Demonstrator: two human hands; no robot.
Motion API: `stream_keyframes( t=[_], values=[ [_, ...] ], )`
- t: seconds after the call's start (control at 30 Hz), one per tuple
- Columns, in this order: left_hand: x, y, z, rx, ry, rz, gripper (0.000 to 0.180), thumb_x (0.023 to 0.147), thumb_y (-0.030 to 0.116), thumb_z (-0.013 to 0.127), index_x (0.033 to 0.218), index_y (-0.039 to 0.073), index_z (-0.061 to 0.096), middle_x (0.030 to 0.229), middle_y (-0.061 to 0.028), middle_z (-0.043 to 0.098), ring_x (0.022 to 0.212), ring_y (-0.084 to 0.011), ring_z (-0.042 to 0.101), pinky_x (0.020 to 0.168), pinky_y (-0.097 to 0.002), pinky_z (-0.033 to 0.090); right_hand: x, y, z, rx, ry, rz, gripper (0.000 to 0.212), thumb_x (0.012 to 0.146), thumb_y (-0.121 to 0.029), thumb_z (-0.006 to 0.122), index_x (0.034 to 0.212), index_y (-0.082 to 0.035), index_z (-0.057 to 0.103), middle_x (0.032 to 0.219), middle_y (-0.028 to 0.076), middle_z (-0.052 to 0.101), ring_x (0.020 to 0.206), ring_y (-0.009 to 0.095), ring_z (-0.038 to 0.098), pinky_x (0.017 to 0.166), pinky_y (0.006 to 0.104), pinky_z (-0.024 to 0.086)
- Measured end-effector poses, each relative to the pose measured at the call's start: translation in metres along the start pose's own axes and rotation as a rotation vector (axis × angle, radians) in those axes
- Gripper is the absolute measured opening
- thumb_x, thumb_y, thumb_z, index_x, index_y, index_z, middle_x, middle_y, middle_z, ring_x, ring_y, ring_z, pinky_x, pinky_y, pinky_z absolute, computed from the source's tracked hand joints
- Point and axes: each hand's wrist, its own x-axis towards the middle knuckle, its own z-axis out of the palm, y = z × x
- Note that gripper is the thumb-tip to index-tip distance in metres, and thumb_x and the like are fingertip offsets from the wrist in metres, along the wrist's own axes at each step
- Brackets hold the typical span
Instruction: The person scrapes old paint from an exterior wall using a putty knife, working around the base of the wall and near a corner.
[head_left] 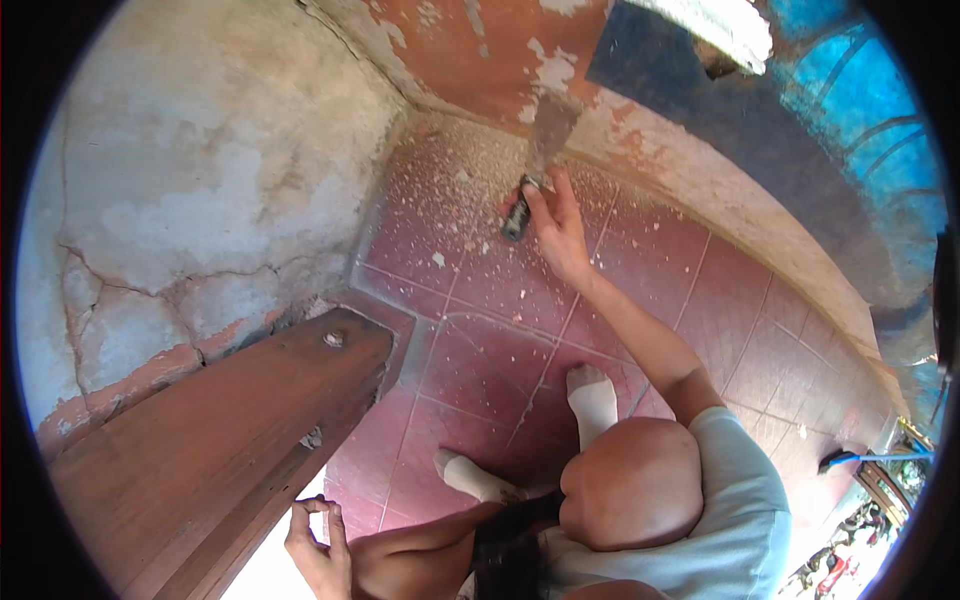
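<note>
My right hand (pixel 562 228) is closed around the dark handle of a scraper (pixel 516 216), its arm stretched forward. The scraper's wide, flat blade points up toward the base of a wall with peeling orange paint (pixel 480 50); whether it touches the wall is hard to tell. Pale paint flakes (pixel 438 260) and dust lie scattered over the red tiled floor (pixel 490 365) around the tool. Low at the left, my left hand (pixel 320 560) is raised beside a wooden post, its fingers loosely bent with a gap between them and nothing visible inside.
At my left runs a thick brown wooden post (pixel 230 430) with bolts. Behind it stands a cracked, stained pale wall (pixel 210 160). Blue and dark paint (pixel 850 100) covers the wall at the right. My feet in white socks (pixel 592 405) rest on the tiles.
</note>
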Motion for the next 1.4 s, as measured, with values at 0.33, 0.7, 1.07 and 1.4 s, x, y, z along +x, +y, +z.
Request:
stream_keyframes(
  t=[0.33,0.7,1.07,1.4],
  values=[
    [-0.002,0.018,-0.008,-0.055,-0.054,-0.108,0.018,0.089,0.012,0.061,0.094,-0.005,0.059,0.089,-0.0144,0.064,0.087,-0.0229,0.058,0.085,-0.034,0.044,0.022,-0.019,0.001,-0.111,-0.05,-0.148,0.027,0.1,-0.012,0.043,0.127,-0.008,0.039,0.084,0.005,0.061,0.071,0.009,0.057,0.061,0.0241,0.047],
    [-0.002,0.016,-0.01,-0.063,-0.051,-0.096,0.018,0.09,0.012,0.06,0.093,-0.005,0.059,0.088,-0.0141,0.063,0.087,-0.0224,0.058,0.085,-0.0333,0.044,0.021,-0.027,-0.004,-0.132,-0.096,-0.189,0.028,0.1,-0.015,0.045,0.126,-0.007,0.04,0.087,0.007,0.062,0.078,0.013,0.06,0.064,0.0259,0.05],
    [-0.001,0.009,-0.005,-0.038,-0.016,-0.047,0.012,0.088,0.008,0.06,0.088,-0.003,0.055,0.083,-0.014,0.062,0.088,-0.0245,0.06,0.085,-0.0347,0.044,0.018,-0.019,-0.009,-0.134,-0.061,-0.161,0.032,0.099,-0.013,0.045,0.13,-0.009,0.039,0.082,0.006,0.061,0.069,0.009,0.056,0.058,0.0251,0.047],
    [0.003,-0.006,0.005,-0.016,0.031,0.016,0.01,0.083,0.002,0.061,0.083,-0.004,0.053,0.079,-0.0172,0.063,0.079,-0.0281,0.062,0.079,-0.0372,0.046,0.012,-0.028,-0.006,-0.08,-0.054,-0.074,0.029,0.099,-0.013,0.045,0.128,-0.008,0.041,0.079,0.005,0.061,0.068,0.009,0.057,0.055,0.024,0.047]
  ],
)
